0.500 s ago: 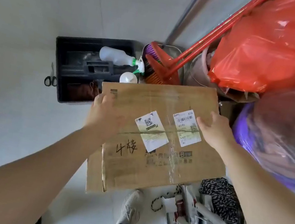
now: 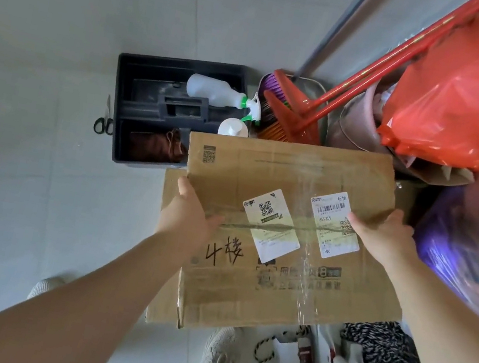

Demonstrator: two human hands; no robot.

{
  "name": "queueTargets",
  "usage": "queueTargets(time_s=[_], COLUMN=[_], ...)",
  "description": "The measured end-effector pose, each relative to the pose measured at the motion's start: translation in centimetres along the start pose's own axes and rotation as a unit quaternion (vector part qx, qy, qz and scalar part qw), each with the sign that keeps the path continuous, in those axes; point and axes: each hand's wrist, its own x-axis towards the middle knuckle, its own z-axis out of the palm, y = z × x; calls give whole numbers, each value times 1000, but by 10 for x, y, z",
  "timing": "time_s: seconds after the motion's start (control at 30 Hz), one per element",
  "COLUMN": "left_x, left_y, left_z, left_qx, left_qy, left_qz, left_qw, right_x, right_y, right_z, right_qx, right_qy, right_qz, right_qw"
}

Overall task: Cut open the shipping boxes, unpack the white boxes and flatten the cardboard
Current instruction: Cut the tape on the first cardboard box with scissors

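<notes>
Your left hand [image 2: 186, 213] and right hand [image 2: 382, 235] clamp the flattened cardboard [image 2: 280, 230] at its 2 short sides, above another piece beside the black toolbox [image 2: 155, 109]; its long axis runs between them.

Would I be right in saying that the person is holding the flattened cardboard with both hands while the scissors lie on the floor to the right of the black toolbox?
Not quite: the head view shows the scissors on the floor to the left of the black toolbox, not the right. The rest stands: left hand and right hand both hold the flattened cardboard.
</notes>
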Motion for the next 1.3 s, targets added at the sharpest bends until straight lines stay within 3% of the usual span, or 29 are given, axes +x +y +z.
queueTargets(time_s=[0.83, 1.03, 1.3], left_x=[-2, -8, -24], left_y=[-1, -7, -59], left_z=[-9, -68, -164], left_qx=[50, 47, 16], left_qy=[105, 143, 212], left_qz=[13, 19, -14], left_qw=[993, 988, 977], right_x=[-8, -34, -94], right_y=[5, -41, -151], right_z=[3, -12, -33], right_qx=[37, 41, 6], right_qy=[15, 28, 53], right_qz=[-45, -85, -187], right_qw=[998, 995, 981])
